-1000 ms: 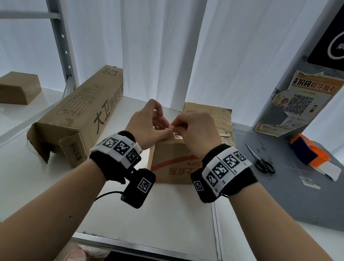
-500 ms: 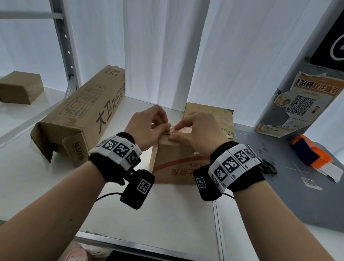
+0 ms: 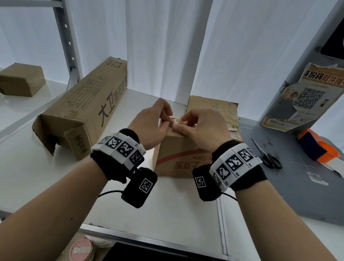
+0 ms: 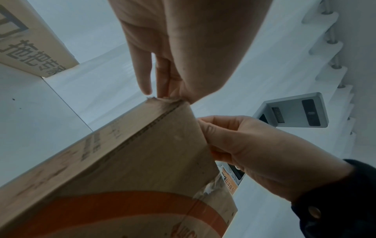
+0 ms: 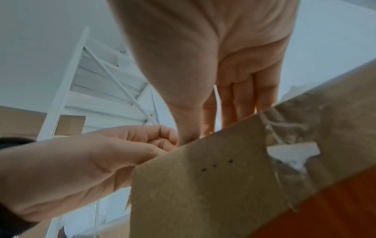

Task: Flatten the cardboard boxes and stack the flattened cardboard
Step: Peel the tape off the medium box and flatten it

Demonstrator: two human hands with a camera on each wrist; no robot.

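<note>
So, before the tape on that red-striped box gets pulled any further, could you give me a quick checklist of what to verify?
1. Both hands on the top edge: ok. The left hand and right hand meet at the top of the red-striped box.
2. Firm pinch on the tape: cannot tell; fingertips cover it.
3. Box steady on the white table: ok, it stands upright.
4. Scissors to hand if the tape resists: ok, lying on the grey mat to the right.
5. Room to lay the box flat: ok, bare table in front.
6. Long box already flattened: not ok.
</note>
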